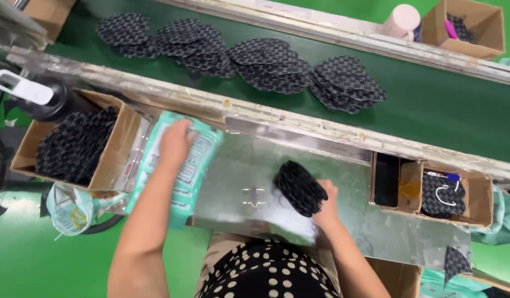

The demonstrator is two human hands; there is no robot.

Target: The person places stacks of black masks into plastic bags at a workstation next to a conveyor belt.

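Spotted black-and-cream fabric (266, 276) of the person's clothing fills the bottom edge, closest to the camera, and both bare forearms reach up from it over a metal table (354, 182).

On the left, the forearm runs steeply up and the left hand (175, 144) lies palm down on a teal plastic packet (180, 165) with a white printed panel. Its fingers are loosely spread and curled over the packet's upper end; the packet sits tilted at the table's left edge, just beside an open cardboard box (120, 152) packed with dark patterned pieces (75, 146).

On the right, the forearm angles in from the lower right with the wrist bent. The right hand (325, 201) is closed on a thick stack of black patterned pieces (299, 187), fingers wrapped along its right side, the stack resting on the table near the middle. A small metal latch (254, 196) sits on the table surface between the two hands.

Beyond the table's worn metal rail, a green conveyor belt (431, 105) carries four overlapping piles of the same dark pieces (266, 63). A smaller cardboard box (442, 193) at the table's right end holds one more patterned piece. A black bottle with a white cap (42, 96) stands at the far left.
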